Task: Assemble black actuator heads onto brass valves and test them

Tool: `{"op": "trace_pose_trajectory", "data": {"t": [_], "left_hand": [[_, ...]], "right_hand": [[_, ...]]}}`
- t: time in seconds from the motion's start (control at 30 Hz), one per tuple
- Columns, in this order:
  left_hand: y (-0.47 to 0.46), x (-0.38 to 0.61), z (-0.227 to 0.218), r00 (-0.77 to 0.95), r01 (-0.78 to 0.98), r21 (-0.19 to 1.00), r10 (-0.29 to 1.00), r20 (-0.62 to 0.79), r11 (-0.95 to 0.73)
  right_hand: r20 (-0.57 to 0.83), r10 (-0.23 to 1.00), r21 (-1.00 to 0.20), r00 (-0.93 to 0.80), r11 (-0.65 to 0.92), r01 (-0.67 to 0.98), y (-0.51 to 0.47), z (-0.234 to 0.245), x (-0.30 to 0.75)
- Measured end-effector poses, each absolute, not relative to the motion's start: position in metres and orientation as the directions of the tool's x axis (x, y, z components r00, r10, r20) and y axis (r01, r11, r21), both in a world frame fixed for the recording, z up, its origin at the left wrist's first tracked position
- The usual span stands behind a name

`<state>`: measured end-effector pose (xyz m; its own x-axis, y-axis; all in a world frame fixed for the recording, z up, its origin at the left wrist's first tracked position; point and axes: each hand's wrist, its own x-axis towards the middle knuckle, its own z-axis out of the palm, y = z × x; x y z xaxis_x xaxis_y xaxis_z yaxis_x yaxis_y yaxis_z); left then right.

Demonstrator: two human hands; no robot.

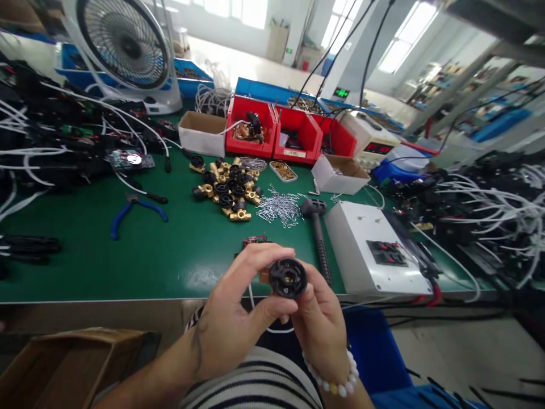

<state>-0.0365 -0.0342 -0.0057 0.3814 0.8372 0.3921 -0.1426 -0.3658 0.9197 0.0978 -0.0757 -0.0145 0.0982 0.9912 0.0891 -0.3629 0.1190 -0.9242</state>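
Observation:
My left hand (244,298) and my right hand (319,315) are both closed around a brass fitting with a round black cap (288,278), held at the table's front edge. The cap's open face is turned up toward me and shows a small brass centre. Fingers hide most of the brass body. Just behind my left fingers lies a small part with red and black wires (254,241). Farther back is a pile of brass fittings with black caps (230,187), with a heap of thin metal clips (280,208) beside it.
A black hammer (317,233) lies right of the clips, next to a white box with black terminals (361,250). Blue-handled pliers (136,211) rest at left. Red bins (296,139), a fan (128,48) and a carton (202,136) line the back. Cable bundles (502,199) crowd the right side.

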Motion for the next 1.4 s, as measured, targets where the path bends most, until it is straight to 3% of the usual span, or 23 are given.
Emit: {"op": "trace_pose_trajectory", "data": {"t": [0.37,0.6,0.77,0.93,1.27,1.4], "left_hand": [[-0.032,-0.036,-0.008,0.422,-0.193,0.878,0.771,0.477,-0.438],[-0.032,-0.021,-0.013,0.244,-0.195,0.877,0.844,0.478,-0.44],[-0.01,-0.021,-0.02,0.299,0.06,0.83,0.803,0.515,-0.555],[0.045,-0.052,-0.019,0.249,0.505,0.633,0.802,0.543,-0.586],[0.123,-0.062,0.014,0.272,0.689,0.487,0.815,0.512,-0.536],[0.137,-0.053,0.001,0.185,0.797,0.466,0.891,0.415,-0.383]], "right_hand": [[0.143,0.973,-0.944,0.184,0.189,-0.269,-0.078,-0.019,0.106],[0.032,0.994,-0.919,0.104,0.07,-0.388,-0.077,-0.026,0.096],[0.012,0.966,-0.93,0.259,0.106,-0.352,-0.061,-0.039,0.114],[-0.004,0.905,-0.946,0.425,0.134,-0.295,-0.029,-0.057,0.138],[-0.04,0.876,-0.942,0.481,0.127,-0.309,-0.018,-0.061,0.134],[-0.041,0.882,-0.962,0.469,0.091,-0.256,-0.015,-0.072,0.15]]}}
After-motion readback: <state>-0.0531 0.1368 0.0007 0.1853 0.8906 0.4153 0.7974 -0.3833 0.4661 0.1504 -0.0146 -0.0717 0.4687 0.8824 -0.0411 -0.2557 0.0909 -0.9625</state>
